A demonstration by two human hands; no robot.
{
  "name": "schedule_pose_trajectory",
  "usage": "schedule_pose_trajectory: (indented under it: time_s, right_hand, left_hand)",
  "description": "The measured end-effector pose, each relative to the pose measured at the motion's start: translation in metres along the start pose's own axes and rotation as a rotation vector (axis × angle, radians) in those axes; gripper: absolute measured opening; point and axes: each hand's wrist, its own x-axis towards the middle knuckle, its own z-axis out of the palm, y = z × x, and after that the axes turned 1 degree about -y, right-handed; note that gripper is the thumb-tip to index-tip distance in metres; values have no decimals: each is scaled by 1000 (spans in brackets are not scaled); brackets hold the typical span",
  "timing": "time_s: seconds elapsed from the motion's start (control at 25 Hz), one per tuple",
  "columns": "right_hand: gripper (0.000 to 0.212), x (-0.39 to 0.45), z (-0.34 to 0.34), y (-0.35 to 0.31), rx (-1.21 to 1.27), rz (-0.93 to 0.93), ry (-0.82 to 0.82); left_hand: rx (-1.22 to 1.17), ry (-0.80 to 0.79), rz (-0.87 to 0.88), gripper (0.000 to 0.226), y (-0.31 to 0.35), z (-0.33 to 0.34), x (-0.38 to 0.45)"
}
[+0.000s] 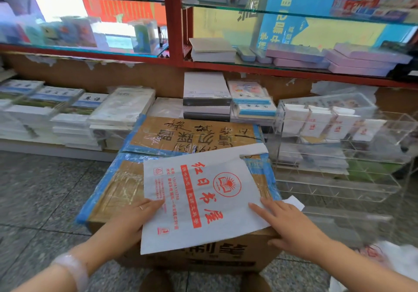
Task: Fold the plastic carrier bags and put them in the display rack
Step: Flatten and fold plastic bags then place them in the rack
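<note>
The left hand [133, 218] lies flat on the left edge of a white carrier bag [203, 199], its fingers straight and close together. The right hand [291, 226] rests on the right edge of the bag, fingers straight and a little apart; neither hand grips anything. The bag lies spread on top of a taped cardboard box [181, 147] and its near corner hangs over the front of the box. The bag's far handle is partly blurred. Just to the right of the box stands a clear display rack [339, 156] that holds folded white bags [316, 122]. More bags [384, 260] lie at the lower right, cut off by the frame. Stacks of books [74, 115] lie behind the box.
</note>
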Motion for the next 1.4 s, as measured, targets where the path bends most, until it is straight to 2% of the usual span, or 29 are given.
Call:
schedule_pose_trajectory:
  time_s: [0.04, 0.12, 0.16, 0.24, 0.28, 0.32, 0.44, 0.52, 0.64, 0.72, 0.8, 0.88, 1.0, 1.08, 1.16, 1.28, 1.32, 1.4]
  right_hand:
    - [98, -3, 2, -1, -44, -31, 102]
    - [94, -9, 10, 0, -34, -47, 224]
    - [79, -13, 12, 3, 17, -64, 256]
    - [34, -16, 1, 13, 145, -61, 199]
    - [20, -17, -7, 17, 208, -28, 162]
    - [16, -17, -15, 21, 310, 9, 171]
    - [13, -5, -55, 34, 729, 187, 310]
    - [11, 10, -78, 42, 956, 202, 287]
    - [11, 54, -95, 56, 1107, 278, 312]
    - [32, 95, -97, 66, 1053, 447, 483]
    - [52, 124, -96, 62, 864, 585, 704]
    - [52, 141, -90, 37, 643, 478, 762]
    - [38, 150, -65, -21, 282, 76, 739]
    - [39, 155, -51, -45, 50, -132, 599]
    - [48, 160, -52, -55, -16, -131, 406]
    - [83, 168, -52, -46, 105, 1, 236]
    - [82, 171, -50, -41, 106, 15, 192]
    - [60, 172, -53, -30, 194, 34, 114]
  left_hand:
    - [-110, 25, -16, 33, 3, -3, -5]
    - [-222, 153, -132, 36, 1, -3, -6]
    - [-277, 195, -198, 36, 2, -4, -4]
    - [-396, 256, -292, 24, 6, -7, 4]
    - [-456, 282, -346, 22, 8, -8, 10]
    - [-521, 308, -416, 25, 10, -11, 16]
    - [-591, 407, -505, 32, 4, -13, 32]
    - [-586, 444, -517, 29, 1, -14, 39]
    - [-465, 476, -548, 22, -5, -13, 49]
    - [-333, 471, -587, 24, -8, -12, 57]
    - [-253, 464, -618, 27, -9, -13, 62]
    - [-220, 454, -637, 29, -9, -14, 65]
    - [-211, 446, -661, 29, -11, -13, 67]
    - [-203, 432, -670, 28, -13, -13, 68]
    - [-228, 393, -682, 24, -16, -13, 68]
    - [-329, 335, -696, 19, -24, -12, 68]
    - [-356, 327, -708, 26, -26, -13, 68]
    - [-380, 305, -725, 31, -28, -13, 67]
